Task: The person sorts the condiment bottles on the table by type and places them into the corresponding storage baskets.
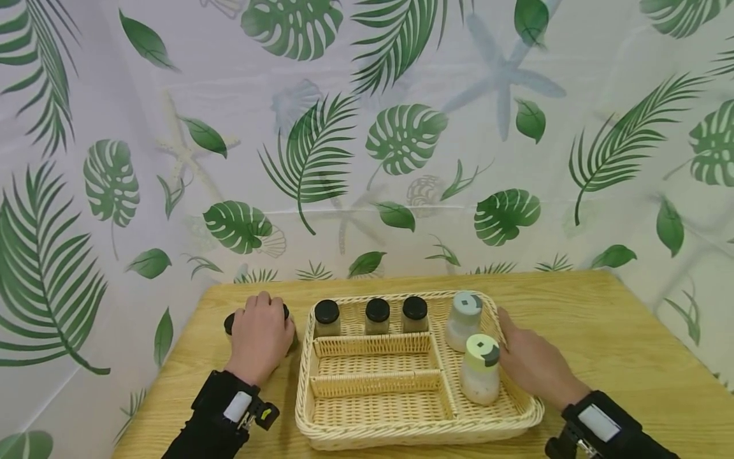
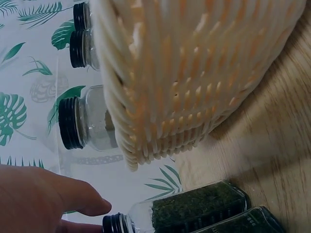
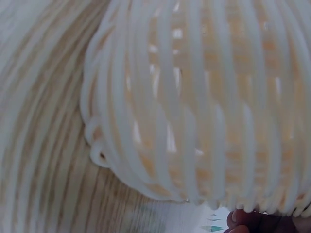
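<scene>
Left of the wicker basket (image 1: 375, 432), my left hand (image 1: 260, 335) curls over black-lidded jars on the table. In the left wrist view its thumb and a finger are at the black lid (image 2: 114, 224) of a glass jar of green dried herbs (image 2: 199, 206). A second herb jar (image 2: 248, 224) stands right beside that one. My right hand (image 1: 536, 363) grips the basket's right side, thumb along the rim; its fingertips (image 3: 240, 218) show under the weave in the right wrist view. Two white shakers, one grey-topped (image 1: 464, 322) and one yellow-green-topped (image 1: 482, 373), stand in the right compartment.
Three black-lidded jars, left (image 1: 327, 317), middle (image 1: 377, 316) and right (image 1: 415, 313), stand in the basket's back compartment. Low wicker dividers (image 1: 375, 384) split its left part. Behind the wooden table (image 1: 608, 357) hangs a leaf-print cloth (image 1: 344, 159).
</scene>
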